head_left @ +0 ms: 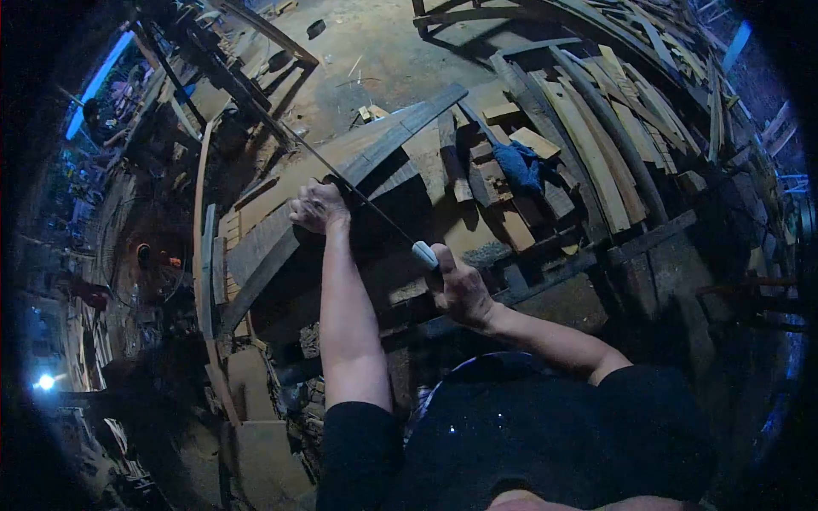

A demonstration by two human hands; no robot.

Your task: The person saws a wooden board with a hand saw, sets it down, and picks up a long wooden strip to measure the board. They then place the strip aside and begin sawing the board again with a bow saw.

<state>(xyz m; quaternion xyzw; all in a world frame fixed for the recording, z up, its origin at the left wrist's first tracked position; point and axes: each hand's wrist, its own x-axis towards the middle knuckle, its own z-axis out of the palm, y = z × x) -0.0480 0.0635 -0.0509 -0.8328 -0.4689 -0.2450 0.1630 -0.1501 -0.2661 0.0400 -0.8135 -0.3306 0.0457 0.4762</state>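
Note:
My right hand is closed around the pale handle of a handsaw. Its long, thin blade shows nearly edge-on and slants up and left across a wide grey-brown plank. Left of the blade, my left hand presses on the plank with its fingers curled at the wood; the fingertips are partly hidden. The plank lies at a slant, its far end up and to the right. Deep shadow covers the area under it.
Wood offcuts and a blue cloth lie right of the plank. Long boards are stacked farther right. A wooden frame stands at the upper left, and a bright lamp shines at the far left.

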